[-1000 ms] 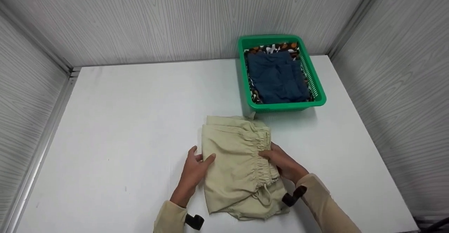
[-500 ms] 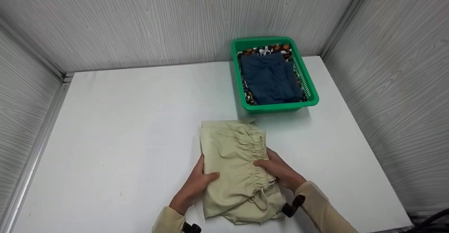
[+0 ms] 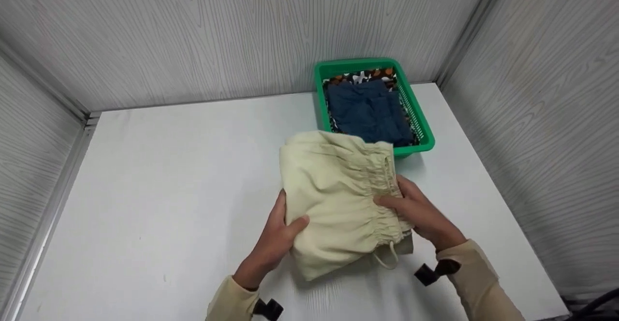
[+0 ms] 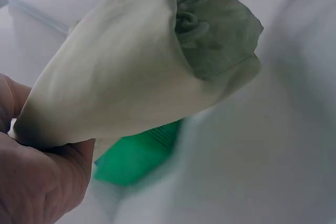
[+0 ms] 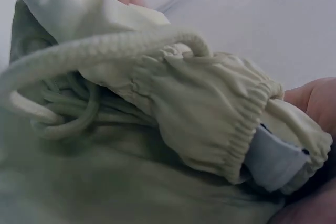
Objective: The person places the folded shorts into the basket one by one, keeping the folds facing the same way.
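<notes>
Folded beige drawstring shorts or pants (image 3: 333, 200) are held up off the white table between both hands. My left hand (image 3: 278, 236) grips the folded left edge, thumb on top and fingers beneath. On the other side my right hand (image 3: 423, 210) pinches the gathered elastic waistband, its thumb on top. A drawstring loop (image 3: 387, 258) hangs from the waistband's near end. In the right wrist view, the drawstring (image 5: 105, 48) crosses the cloth and a pale label (image 5: 275, 158) shows inside the waistband. The left wrist view shows the garment's underside (image 4: 115, 66).
A green plastic basket (image 3: 416, 103) stands at the back right of the white table (image 3: 169, 190). Inside lies a folded navy garment (image 3: 367, 113) on top of a patterned cloth (image 3: 387, 73). The garment covers the basket's near left corner from view. Grey wood-grain panels (image 3: 217, 36) enclose the table.
The beige garment lay on the table; both hands now hold it raised, further forward and right, nearer the basket. The left hand closed its grip on the left edge.
</notes>
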`<action>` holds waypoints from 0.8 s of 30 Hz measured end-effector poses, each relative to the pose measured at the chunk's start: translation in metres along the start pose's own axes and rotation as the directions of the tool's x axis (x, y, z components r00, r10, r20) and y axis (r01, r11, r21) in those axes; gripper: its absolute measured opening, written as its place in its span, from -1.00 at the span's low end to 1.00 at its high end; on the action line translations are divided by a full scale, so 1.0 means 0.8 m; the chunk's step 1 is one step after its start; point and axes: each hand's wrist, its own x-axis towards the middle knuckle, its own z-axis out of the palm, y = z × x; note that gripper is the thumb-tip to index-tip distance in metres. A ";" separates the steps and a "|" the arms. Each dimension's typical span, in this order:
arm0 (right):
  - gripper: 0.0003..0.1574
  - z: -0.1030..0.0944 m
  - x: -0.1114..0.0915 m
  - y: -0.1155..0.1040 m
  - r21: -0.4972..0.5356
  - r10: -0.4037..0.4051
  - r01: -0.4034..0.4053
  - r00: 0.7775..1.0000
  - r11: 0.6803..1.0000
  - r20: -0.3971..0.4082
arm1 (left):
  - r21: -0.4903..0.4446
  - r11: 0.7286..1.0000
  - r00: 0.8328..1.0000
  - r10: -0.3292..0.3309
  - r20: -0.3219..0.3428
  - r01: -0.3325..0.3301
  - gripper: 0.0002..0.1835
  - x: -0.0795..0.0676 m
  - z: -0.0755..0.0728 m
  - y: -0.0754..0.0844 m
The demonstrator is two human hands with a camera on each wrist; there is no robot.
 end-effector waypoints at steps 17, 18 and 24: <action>-0.32 -0.118 0.139 -0.163 0.028 0.104 -0.102 0.987 0.994 -0.122 | -0.095 0.994 0.998 -0.056 -0.026 0.053 -0.02 0.215 0.027 0.104; -0.32 -0.121 0.148 -0.160 0.003 0.121 -0.122 0.984 0.993 -0.127 | -0.089 0.993 0.996 -0.082 -0.040 0.078 -0.02 0.221 0.026 0.099; -0.14 -0.131 0.178 -0.107 -0.274 0.153 -0.209 0.965 0.939 -0.212 | 0.104 0.977 0.980 -0.179 -0.091 0.188 -0.08 0.235 0.037 0.055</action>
